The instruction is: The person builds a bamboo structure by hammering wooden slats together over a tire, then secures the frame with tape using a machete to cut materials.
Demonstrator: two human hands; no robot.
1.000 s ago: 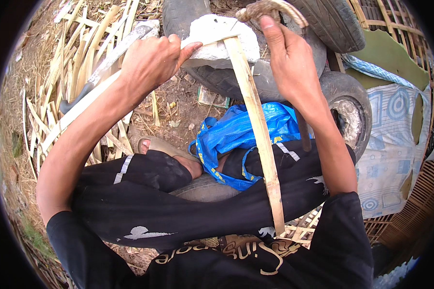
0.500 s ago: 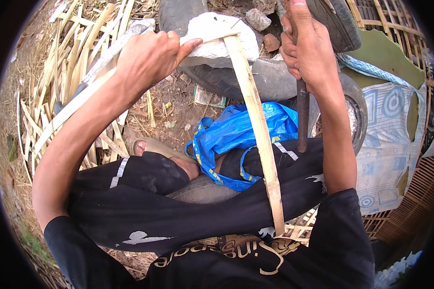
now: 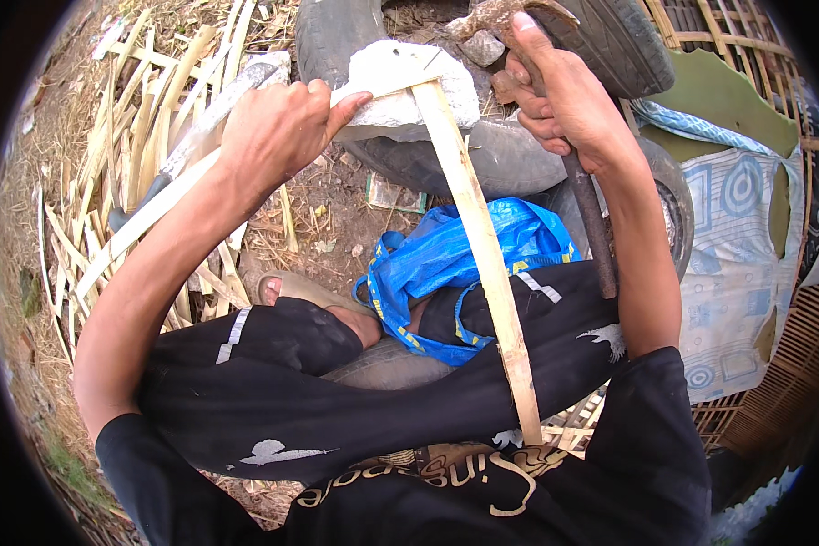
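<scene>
My left hand [image 3: 282, 123] is closed round a pale wooden strip [image 3: 146, 214] running under my forearm. That strip's end overlaps the top of a second, rougher wooden strip [image 3: 482, 237] on a white block [image 3: 387, 68]. A thin dark nail [image 3: 433, 58] seems to stick up at the crossing. From there the second strip slopes down across my lap. At the upper right, my right hand [image 3: 569, 105] grips a hammer [image 3: 591, 227] by its handle, thumb stretched along it. The metal head is raised beyond my fingers, apart from the strips.
Old tyres [image 3: 496, 164] surround the block, with small stones [image 3: 482, 47] behind it. A blue plastic bag [image 3: 455, 264] lies by my legs. Many split strips [image 3: 168, 109] and a long-bladed tool [image 3: 205, 118] lie at left. A patterned cloth [image 3: 728, 264] and woven bamboo [image 3: 792, 364] are at right.
The hammer has tilted: its head has come into view at the top and its handle end has swung right. My left hand still holds the strip at the block.
</scene>
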